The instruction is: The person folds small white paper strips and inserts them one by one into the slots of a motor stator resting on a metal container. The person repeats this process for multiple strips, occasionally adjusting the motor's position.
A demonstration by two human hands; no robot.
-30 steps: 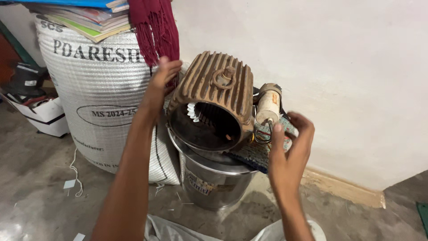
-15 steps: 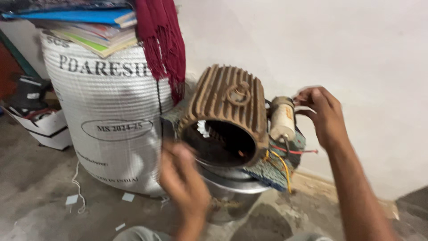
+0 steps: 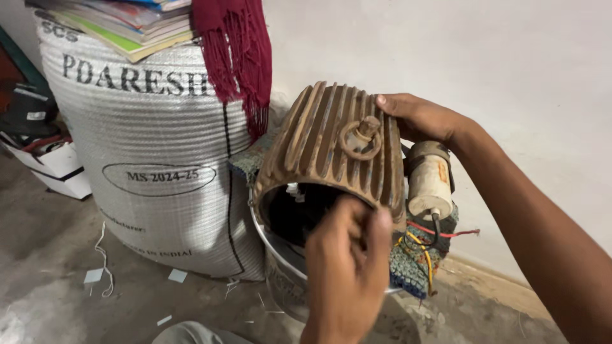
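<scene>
The right hand [image 3: 424, 118] grips the top back edge of a rusty brown motor housing [image 3: 331, 143], fingers curled over its rim. The left hand [image 3: 347, 267] is at the housing's open front, fingers bunched at the lower edge of the opening; whether it pinches anything there cannot be told. The housing is a ribbed metal shell with a lifting ring on top and a dark hollow inside, tilted and resting on a metal bucket [image 3: 287, 280]. A pale cylindrical capacitor [image 3: 430, 181] with coloured wires [image 3: 421, 239] hangs at its side, over a knitted cloth [image 3: 414, 267]. Just left stands a white woven sack [image 3: 153, 159], topped by stacked books [image 3: 121, 22] and a dark red fringed scarf [image 3: 236, 51]. A pale wall [image 3: 497, 57] rises behind.
</scene>
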